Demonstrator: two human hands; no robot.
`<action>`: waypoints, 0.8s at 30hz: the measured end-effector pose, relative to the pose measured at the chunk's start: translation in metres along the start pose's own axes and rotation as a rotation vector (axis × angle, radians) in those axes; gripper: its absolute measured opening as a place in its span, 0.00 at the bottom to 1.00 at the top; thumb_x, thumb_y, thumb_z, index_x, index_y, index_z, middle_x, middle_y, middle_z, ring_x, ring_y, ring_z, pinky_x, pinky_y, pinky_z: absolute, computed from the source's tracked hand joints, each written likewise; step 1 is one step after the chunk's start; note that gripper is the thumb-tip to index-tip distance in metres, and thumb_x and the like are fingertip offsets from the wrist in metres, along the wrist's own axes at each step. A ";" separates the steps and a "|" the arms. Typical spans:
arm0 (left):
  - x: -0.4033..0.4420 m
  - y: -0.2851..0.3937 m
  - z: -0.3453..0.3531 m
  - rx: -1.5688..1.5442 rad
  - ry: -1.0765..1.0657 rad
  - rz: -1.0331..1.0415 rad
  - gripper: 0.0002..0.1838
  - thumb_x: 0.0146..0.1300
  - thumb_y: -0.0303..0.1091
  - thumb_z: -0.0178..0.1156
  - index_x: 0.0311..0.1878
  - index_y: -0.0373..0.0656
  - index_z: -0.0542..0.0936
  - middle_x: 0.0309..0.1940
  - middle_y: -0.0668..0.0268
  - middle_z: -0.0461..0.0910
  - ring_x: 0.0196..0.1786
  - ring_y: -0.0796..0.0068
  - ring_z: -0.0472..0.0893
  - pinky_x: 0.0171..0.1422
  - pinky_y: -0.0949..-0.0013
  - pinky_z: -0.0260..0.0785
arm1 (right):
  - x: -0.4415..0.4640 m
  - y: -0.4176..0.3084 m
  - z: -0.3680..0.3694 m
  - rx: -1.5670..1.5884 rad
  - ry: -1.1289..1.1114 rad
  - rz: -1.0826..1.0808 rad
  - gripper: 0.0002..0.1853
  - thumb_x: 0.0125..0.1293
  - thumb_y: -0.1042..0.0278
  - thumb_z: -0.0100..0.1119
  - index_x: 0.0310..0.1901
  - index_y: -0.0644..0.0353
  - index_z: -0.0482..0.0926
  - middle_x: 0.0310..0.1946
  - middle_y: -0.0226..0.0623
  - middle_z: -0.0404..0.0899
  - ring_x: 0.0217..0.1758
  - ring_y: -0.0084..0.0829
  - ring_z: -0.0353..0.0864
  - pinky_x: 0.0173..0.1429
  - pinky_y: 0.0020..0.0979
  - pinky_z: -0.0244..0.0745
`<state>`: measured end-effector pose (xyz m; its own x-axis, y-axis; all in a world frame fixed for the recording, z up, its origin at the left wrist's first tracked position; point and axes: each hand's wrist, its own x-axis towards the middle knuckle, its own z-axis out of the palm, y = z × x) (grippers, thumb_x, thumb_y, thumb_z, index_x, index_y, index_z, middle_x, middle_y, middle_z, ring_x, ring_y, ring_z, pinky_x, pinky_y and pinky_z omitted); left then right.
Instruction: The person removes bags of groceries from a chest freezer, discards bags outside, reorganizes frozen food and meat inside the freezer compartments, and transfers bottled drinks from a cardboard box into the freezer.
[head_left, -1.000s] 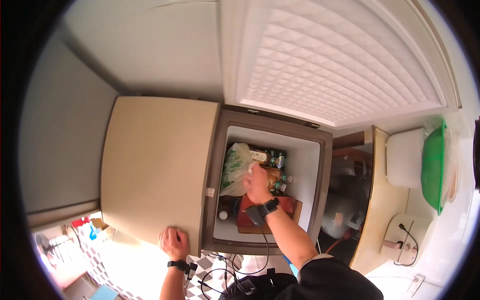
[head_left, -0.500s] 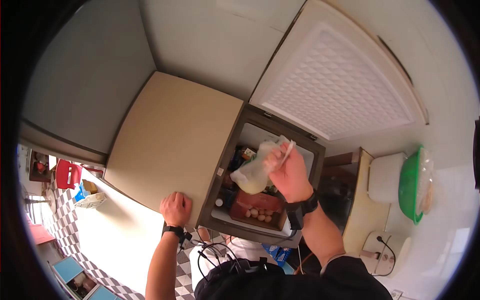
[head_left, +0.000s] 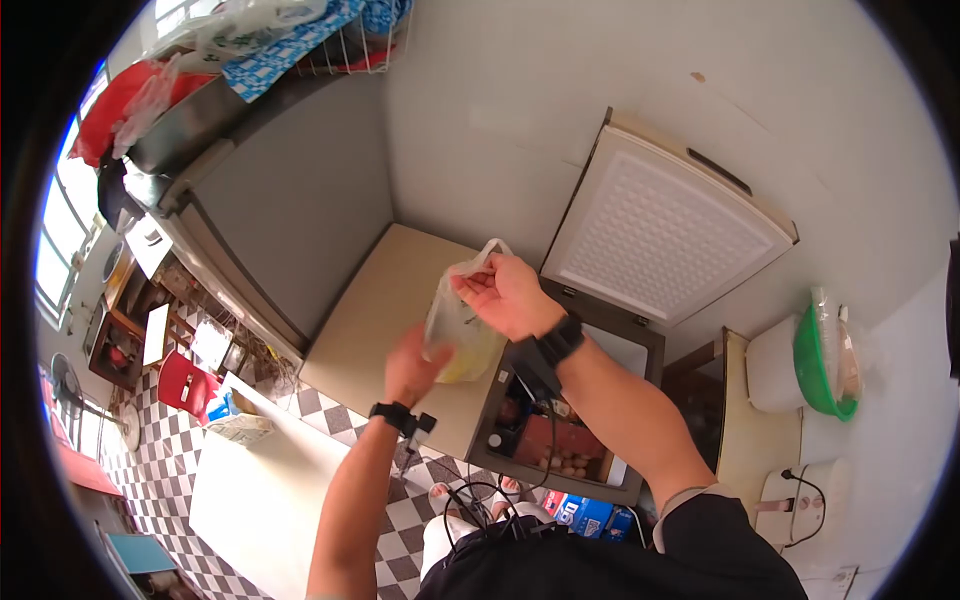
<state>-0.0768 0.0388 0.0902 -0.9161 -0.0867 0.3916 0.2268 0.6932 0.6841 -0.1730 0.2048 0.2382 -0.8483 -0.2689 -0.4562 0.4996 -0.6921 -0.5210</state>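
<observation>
A translucent plastic bag [head_left: 462, 335] with something pale yellow at its bottom hangs over the beige freezer top [head_left: 370, 310]. My right hand [head_left: 508, 297] is closed on the bag's upper part, fingers bunched at its gathered plastic. Close to the lower left side of the bag is my left hand [head_left: 415, 368], smeared by motion; I cannot tell whether it touches the plastic. To the right, the open chest freezer compartment [head_left: 632, 352] holds a reddish box [head_left: 548, 440] with several eggs [head_left: 570, 462], partly hidden by my right forearm.
The raised white freezer lid [head_left: 670, 230] leans near the wall. A tall grey cabinet [head_left: 300, 180] stands to the left. On the right are a green basin [head_left: 815, 370] and a power socket with a cord [head_left: 800, 505]. A white table [head_left: 260, 490] stands lower left, on a checkered floor.
My right hand has carried the bag leftward out of the open compartment and over the beige top. My left hand has lifted off that surface toward the bag. The view has shifted.
</observation>
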 end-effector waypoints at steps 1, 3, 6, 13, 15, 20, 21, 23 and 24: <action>0.009 -0.014 -0.018 -0.054 -0.102 -0.143 0.32 0.63 0.51 0.70 0.65 0.41 0.78 0.58 0.46 0.82 0.60 0.44 0.81 0.64 0.48 0.73 | 0.011 0.003 0.001 -0.018 0.062 0.013 0.08 0.79 0.74 0.45 0.44 0.67 0.75 0.43 0.49 0.80 0.45 0.46 0.83 0.54 0.45 0.84; 0.019 -0.034 -0.046 -0.098 -0.203 -0.267 0.26 0.65 0.51 0.67 0.59 0.43 0.83 0.53 0.48 0.85 0.57 0.45 0.83 0.61 0.49 0.74 | 0.016 0.008 0.005 -0.122 0.056 -0.011 0.08 0.78 0.75 0.45 0.44 0.68 0.75 0.43 0.50 0.80 0.45 0.47 0.83 0.53 0.46 0.85; 0.024 -0.066 -0.069 0.124 -0.182 -0.223 0.19 0.70 0.50 0.60 0.50 0.46 0.88 0.45 0.50 0.87 0.51 0.46 0.84 0.56 0.50 0.76 | 0.045 0.019 -0.008 -0.312 0.023 -0.035 0.08 0.77 0.75 0.45 0.48 0.68 0.76 0.45 0.51 0.80 0.47 0.47 0.84 0.52 0.46 0.86; 0.035 -0.141 -0.051 0.119 -0.190 -0.309 0.17 0.72 0.45 0.57 0.48 0.42 0.86 0.45 0.45 0.85 0.50 0.40 0.83 0.54 0.47 0.76 | 0.056 0.032 -0.003 -0.482 -0.170 -0.089 0.08 0.75 0.77 0.50 0.49 0.71 0.77 0.46 0.51 0.82 0.49 0.48 0.86 0.55 0.44 0.87; 0.040 -0.150 -0.045 0.109 -0.181 -0.287 0.16 0.72 0.43 0.57 0.48 0.41 0.85 0.43 0.46 0.86 0.49 0.41 0.84 0.54 0.47 0.76 | 0.059 0.032 -0.002 -0.461 -0.182 -0.108 0.09 0.75 0.76 0.52 0.49 0.71 0.77 0.47 0.51 0.83 0.50 0.47 0.87 0.56 0.44 0.87; 0.046 -0.084 -0.059 -0.174 -0.085 -0.073 0.13 0.66 0.29 0.60 0.52 0.37 0.83 0.43 0.51 0.87 0.48 0.51 0.87 0.59 0.55 0.77 | 0.002 0.045 0.036 -0.474 -0.284 -0.170 0.08 0.74 0.74 0.57 0.49 0.69 0.77 0.48 0.49 0.84 0.51 0.44 0.88 0.58 0.43 0.87; 0.044 -0.071 -0.058 -0.176 -0.089 -0.068 0.13 0.66 0.29 0.60 0.52 0.37 0.83 0.43 0.51 0.87 0.48 0.51 0.87 0.59 0.55 0.77 | -0.016 0.056 0.048 -0.488 -0.361 -0.178 0.07 0.74 0.74 0.58 0.47 0.68 0.77 0.48 0.48 0.84 0.51 0.43 0.88 0.58 0.42 0.86; 0.041 -0.047 -0.060 -0.210 0.033 0.086 0.17 0.62 0.25 0.61 0.54 0.35 0.83 0.45 0.53 0.86 0.49 0.60 0.85 0.61 0.63 0.76 | -0.031 0.072 0.050 -0.500 -0.436 -0.190 0.06 0.74 0.73 0.58 0.46 0.67 0.76 0.47 0.47 0.85 0.52 0.42 0.88 0.58 0.41 0.86; 0.037 -0.034 -0.064 -0.212 0.031 0.092 0.17 0.62 0.25 0.61 0.54 0.35 0.83 0.45 0.53 0.86 0.49 0.60 0.85 0.61 0.63 0.76 | -0.035 0.078 0.048 -0.633 -0.522 -0.224 0.06 0.73 0.74 0.59 0.46 0.65 0.76 0.47 0.46 0.85 0.53 0.40 0.88 0.57 0.40 0.85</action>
<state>-0.0977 -0.0335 0.1207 -0.8785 -0.0540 0.4747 0.3764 0.5339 0.7572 -0.1131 0.1281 0.2487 -0.8334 -0.5524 0.0159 0.1827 -0.3026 -0.9354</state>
